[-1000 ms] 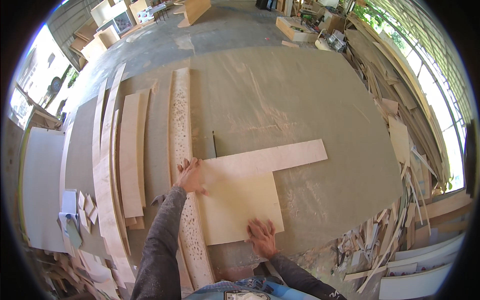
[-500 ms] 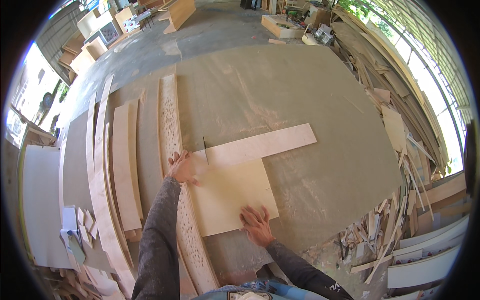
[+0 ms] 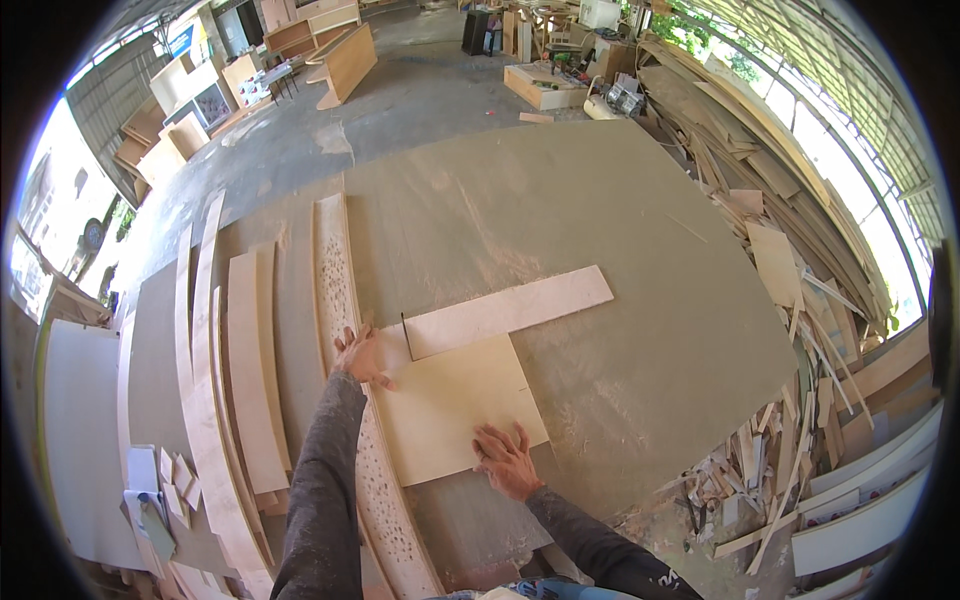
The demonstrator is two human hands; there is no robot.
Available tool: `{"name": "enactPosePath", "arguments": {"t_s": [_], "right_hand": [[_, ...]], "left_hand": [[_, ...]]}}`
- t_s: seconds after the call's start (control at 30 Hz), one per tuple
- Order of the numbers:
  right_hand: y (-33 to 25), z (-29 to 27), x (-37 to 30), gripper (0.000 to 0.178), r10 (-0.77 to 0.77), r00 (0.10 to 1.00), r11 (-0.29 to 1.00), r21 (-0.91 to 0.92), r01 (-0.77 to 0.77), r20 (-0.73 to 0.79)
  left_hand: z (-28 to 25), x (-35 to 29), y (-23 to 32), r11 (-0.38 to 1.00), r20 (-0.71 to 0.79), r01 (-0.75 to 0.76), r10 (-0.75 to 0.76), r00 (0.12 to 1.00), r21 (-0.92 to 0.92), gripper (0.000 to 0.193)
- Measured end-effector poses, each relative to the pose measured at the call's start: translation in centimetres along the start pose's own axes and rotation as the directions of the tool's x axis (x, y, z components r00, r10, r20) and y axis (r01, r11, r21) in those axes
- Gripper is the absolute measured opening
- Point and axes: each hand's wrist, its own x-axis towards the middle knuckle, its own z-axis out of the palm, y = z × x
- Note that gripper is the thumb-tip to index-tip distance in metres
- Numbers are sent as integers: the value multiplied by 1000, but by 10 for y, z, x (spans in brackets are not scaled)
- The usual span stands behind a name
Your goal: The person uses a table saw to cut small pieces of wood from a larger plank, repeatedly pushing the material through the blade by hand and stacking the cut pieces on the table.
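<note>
A pale, thin rectangular board (image 3: pixel 455 400) lies flat on a large dusty brown surface. My right hand (image 3: pixel 508 462) rests on its near right part, palm down with fingers spread. My left hand (image 3: pixel 360 357) is at the far left corner, thumb by the board and fingers spread over a long strip with many small holes (image 3: pixel 335 270). That strip runs along the board's left edge. A thin dark upright blade (image 3: pixel 406 335) stands just past the board's far edge, near my left hand. Beyond the board, a pale narrow plank (image 3: pixel 520 308) lies crosswise, close against it.
Long wooden strips (image 3: pixel 255 370) lie to the left, with small offcuts (image 3: pixel 180 490) nearby. Scrap wood (image 3: pixel 760 450) is heaped at the right, below stacked boards (image 3: pixel 760 150). Wooden furniture pieces (image 3: pixel 345 65) stand far off.
The view has tilted up, so the whole scene sits lower in the picture. Both hands keep nearly the same places on the board, with little visible movement.
</note>
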Motion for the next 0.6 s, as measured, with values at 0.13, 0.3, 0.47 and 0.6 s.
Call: {"name": "enactPosePath", "arguments": {"t_s": [0.13, 0.3, 0.47, 0.6], "right_hand": [[-5, -1, -9, 45, 1, 999, 1000, -5, -1, 36], [-22, -13, -53, 48, 53, 995, 999, -9, -52, 86], [-42, -19, -116, 50, 55, 989, 996, -76, -45, 137], [-65, -30, -147, 48, 37, 984, 999, -45, -30, 174]], "left_hand": [[3, -8, -2, 1000, 5, -14, 14, 1000, 5, 153], [19, -48, 20, 998, 35, -13, 15, 999, -61, 146], [63, -103, 28, 999, -56, -51, 52, 997, 14, 132], [88, -138, 22, 989, -303, -43, -2, 953, -140, 79]]}}
